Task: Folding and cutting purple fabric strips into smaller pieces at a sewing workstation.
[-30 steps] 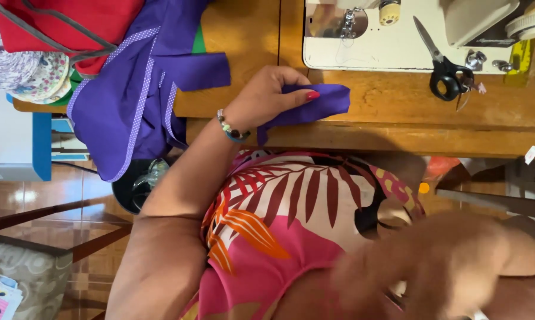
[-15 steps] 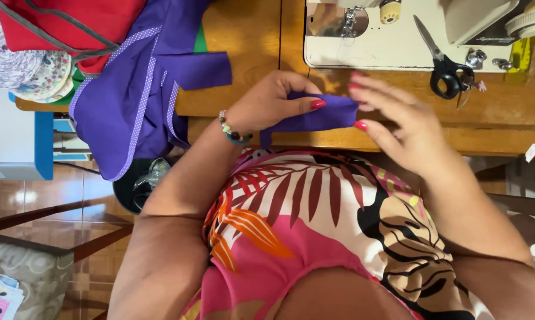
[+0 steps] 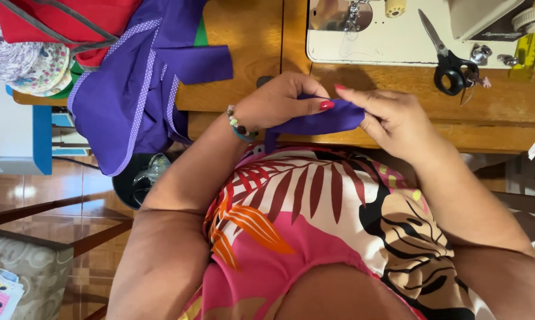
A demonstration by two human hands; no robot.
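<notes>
Hands, left (image 3: pixel 279 104) and right (image 3: pixel 392 115), pinch a purple fabric strip (image 3: pixel 321 123), its middle hidden beneath fingers.

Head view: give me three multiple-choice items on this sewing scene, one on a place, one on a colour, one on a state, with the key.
1. Where do the scissors lie?
A. on the sewing machine bed
B. on the floor
C. in a hand

2. What colour is the strip between the hands?
A. red
B. purple
C. green

3. How is the strip held?
A. by the left hand alone
B. by neither hand
C. by the left hand and right hand together

Key: A, handles at the bed's edge; B, plainly purple; C, fingers of both pinch it.
</notes>
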